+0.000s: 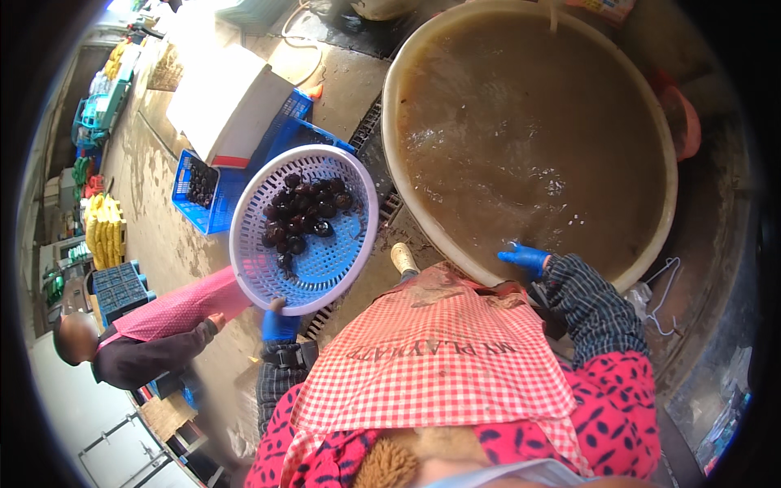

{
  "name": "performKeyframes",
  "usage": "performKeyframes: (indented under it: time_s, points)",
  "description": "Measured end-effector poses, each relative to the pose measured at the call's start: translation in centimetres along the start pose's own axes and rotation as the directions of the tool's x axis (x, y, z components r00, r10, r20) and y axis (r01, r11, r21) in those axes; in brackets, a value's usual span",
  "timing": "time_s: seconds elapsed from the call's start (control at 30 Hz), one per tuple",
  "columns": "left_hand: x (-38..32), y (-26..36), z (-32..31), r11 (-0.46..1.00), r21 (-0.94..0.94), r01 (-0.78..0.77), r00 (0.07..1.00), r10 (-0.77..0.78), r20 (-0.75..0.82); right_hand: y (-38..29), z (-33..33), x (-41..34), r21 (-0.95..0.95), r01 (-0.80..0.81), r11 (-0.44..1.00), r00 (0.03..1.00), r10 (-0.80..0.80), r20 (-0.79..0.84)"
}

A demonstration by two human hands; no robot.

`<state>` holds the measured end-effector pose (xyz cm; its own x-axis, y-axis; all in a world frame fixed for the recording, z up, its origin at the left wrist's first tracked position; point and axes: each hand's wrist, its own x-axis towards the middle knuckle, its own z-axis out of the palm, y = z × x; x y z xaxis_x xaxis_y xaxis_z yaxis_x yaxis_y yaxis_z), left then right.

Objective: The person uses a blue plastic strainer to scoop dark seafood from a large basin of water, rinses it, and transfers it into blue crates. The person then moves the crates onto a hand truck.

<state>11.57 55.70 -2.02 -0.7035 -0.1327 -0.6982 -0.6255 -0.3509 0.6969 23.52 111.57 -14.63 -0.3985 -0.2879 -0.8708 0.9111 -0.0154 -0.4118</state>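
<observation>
My left hand [279, 324], in a blue glove, grips the near rim of a lilac plastic colander basket [366, 244]. The basket is held tilted, and a pile of wet, dark, round produce [305, 210], perhaps water chestnuts, lies inside. On the right is a large round tub [390, 146] full of murky brown water [525, 134]. My right hand [526, 259], also in a blue glove, is over the tub's near side, close to the water. Its fingers are spread a little, and I see nothing in them.
Behind the basket are blue plastic crates [226, 198], one with dark produce in it, and a white foam box [244, 113]. A co-worker in a pink apron [183, 305] stands at left. A drain grate [390, 204] runs beside the tub. A wire hanger [662, 302] lies at right.
</observation>
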Motion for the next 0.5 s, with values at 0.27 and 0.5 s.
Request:
performKeyframes:
  time_s: [0.27,0.5]
  points:
    - [4.9,-3.8,-8.3,0.926,-0.314,0.209,0.975,-0.224,-0.011,-4.8,6.1,3.9,-0.234,-0.058,0.97,0.998,0.051,-0.036]
    - [11.9,-6.7,-16.6,0.753,-0.355,0.554,0.808,-0.589,0.011,-13.1,9.7,6.2,0.288,0.256,0.923,0.943,-0.173,-0.285]
